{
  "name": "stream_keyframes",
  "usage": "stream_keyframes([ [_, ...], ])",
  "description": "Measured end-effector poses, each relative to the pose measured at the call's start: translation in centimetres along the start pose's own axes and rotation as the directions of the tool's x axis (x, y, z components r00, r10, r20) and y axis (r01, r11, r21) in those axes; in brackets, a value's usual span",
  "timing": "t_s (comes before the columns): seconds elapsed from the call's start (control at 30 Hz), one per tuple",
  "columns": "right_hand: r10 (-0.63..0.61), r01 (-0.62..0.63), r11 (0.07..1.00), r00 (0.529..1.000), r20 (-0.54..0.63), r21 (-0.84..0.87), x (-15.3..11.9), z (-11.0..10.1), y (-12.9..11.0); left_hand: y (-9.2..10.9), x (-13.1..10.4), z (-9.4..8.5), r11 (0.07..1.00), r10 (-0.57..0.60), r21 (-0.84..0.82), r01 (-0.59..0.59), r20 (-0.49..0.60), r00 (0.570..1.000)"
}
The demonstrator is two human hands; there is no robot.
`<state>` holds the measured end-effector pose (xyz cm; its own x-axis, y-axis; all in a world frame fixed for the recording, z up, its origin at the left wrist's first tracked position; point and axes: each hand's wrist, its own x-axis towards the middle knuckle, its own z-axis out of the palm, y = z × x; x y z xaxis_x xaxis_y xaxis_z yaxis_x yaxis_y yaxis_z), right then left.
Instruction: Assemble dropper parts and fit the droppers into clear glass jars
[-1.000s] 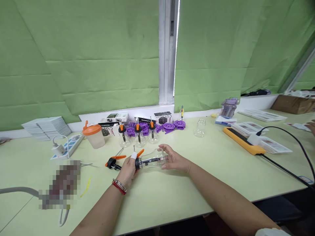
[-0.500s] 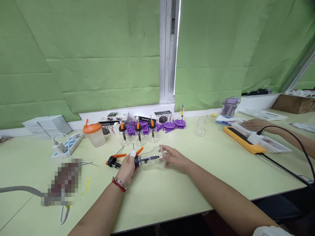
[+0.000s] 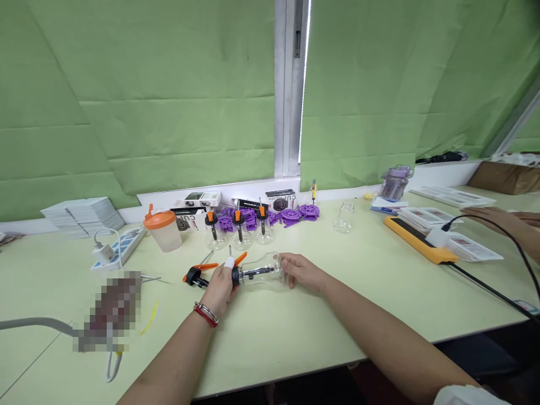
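Note:
A clear glass bottle [image 3: 264,275] lies on its side just above the table, between my hands. Its black cap [image 3: 235,275] has an orange lever [image 3: 241,258] and a metal spout, and a dark tube runs inside the glass. Wrapped round the cap end is my left hand [image 3: 220,287], with a white cover on one finger. My right hand [image 3: 304,271] grips the bottle's base with curled fingers. A loose black and orange pourer top [image 3: 194,275] rests on the table beside my left hand. Behind stand three upright bottles [image 3: 241,233] with similar tops.
Purple plastic parts [image 3: 291,216] and small boxes line the back wall. A glass jar [image 3: 345,218] stands right of centre. An orange-lidded cup [image 3: 164,230] and a power strip [image 3: 122,247] are left; a yellow power strip [image 3: 417,239], papers and another person's hands [image 3: 485,218] are right.
My hands and the bottle stay almost in place. At the right, the other person's hand has drawn back from the paper stack, and a second hand shows there.

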<state>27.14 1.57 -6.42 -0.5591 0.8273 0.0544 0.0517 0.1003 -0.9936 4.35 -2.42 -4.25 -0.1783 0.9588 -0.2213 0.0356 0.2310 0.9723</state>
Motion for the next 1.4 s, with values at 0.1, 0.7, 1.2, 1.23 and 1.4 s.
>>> stream_keyframes([
  [0.1,-0.068,0.067,0.997,0.998,0.012,0.043,-0.13,-0.18,-0.14,0.17,-0.03,-0.02,1.0,-0.005,0.006,0.005,0.008,1.0],
  [0.7,-0.075,0.074,0.997,0.997,0.035,0.025,-0.28,-0.38,-0.08,0.1,-0.02,-0.07,1.0,0.005,0.002,-0.005,0.009,1.0],
  [1.2,-0.037,0.033,0.998,0.997,0.067,0.055,-0.36,0.05,-0.36,-0.04,0.01,-0.1,1.0,0.016,0.012,-0.016,0.017,1.0],
  [1.23,-0.053,0.048,0.997,0.996,0.071,0.061,-0.42,-0.05,-0.4,-0.06,0.04,-0.13,1.0,0.017,0.007,-0.017,0.018,1.0],
  [1.4,-0.06,0.052,0.993,0.995,0.078,0.104,-0.44,-0.34,-0.4,-0.2,0.16,-0.19,1.0,0.012,0.003,-0.012,0.017,1.0],
])
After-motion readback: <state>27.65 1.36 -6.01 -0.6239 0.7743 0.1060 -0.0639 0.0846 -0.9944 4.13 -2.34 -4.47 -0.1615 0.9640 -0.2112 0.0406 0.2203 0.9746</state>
